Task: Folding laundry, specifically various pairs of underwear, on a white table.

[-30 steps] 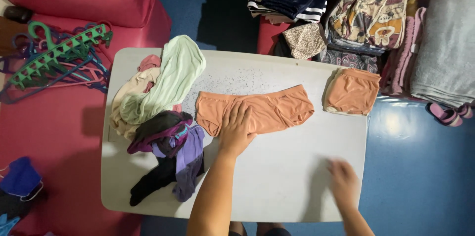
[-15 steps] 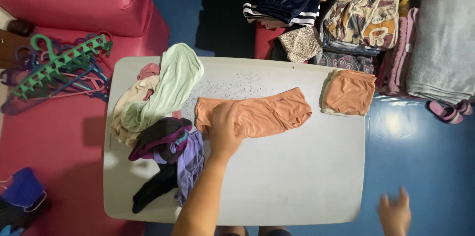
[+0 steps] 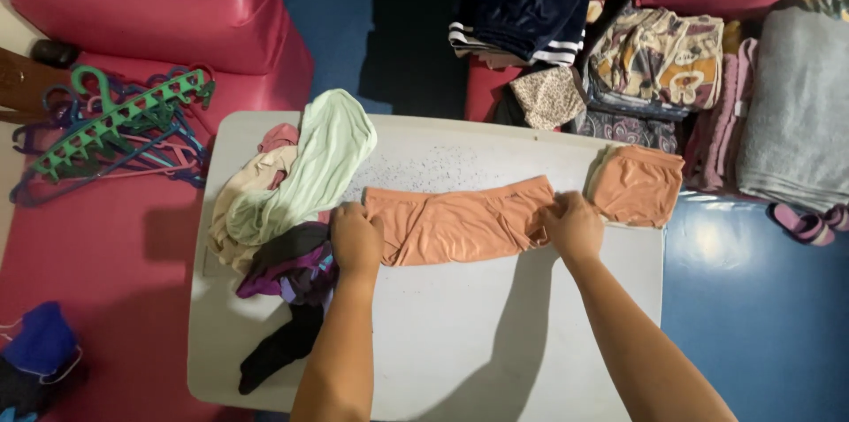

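Below, a white table [image 3: 495, 333] stands on blue floor [image 3: 761, 298], clothes piled behind. Peach briefs [image 3: 455, 223] lie flat and wrinkled mid-table; my left hand [image 3: 355, 239] and right hand [image 3: 575, 225] pinch their two ends, fingers curled closed.

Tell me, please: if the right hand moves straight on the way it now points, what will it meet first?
Probably the folded peach fabric garment. The right hand, gripping the flat peach fabric underwear, points up and slightly right; the two pieces look nearly touching there.
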